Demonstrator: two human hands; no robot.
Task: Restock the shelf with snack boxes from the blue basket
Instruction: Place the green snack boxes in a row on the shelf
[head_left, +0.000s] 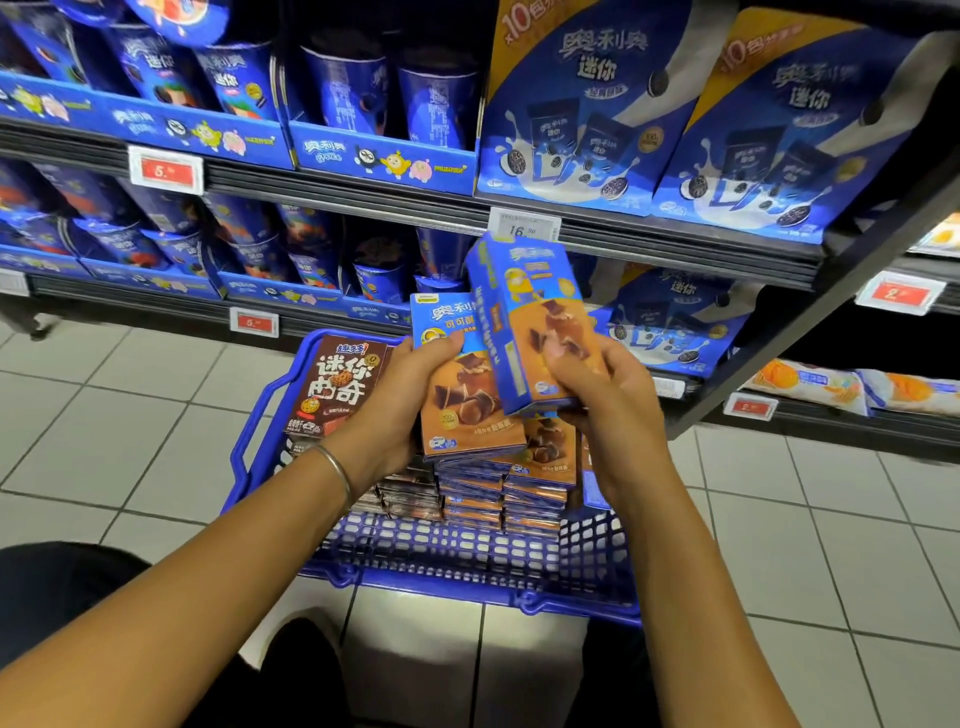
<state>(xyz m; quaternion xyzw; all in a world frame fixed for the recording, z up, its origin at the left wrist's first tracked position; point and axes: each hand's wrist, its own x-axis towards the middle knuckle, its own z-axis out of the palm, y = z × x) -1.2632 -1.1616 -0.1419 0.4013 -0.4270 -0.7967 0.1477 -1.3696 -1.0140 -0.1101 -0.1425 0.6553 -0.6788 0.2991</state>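
Snack box (535, 332) gripped upright by right hand (597, 410), nearest the far shelf (623, 244); left hand (400, 410) grips another box (467, 400).

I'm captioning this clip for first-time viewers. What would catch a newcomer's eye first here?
Dead centre, the left hand grips one blue-and-orange snack box while the right hand holds a second box tilted above it. Under them the blue basket sits on the tiled floor, stacked with more boxes, a brown box standing at its left end. Big blue bags fill the top shelf at right.
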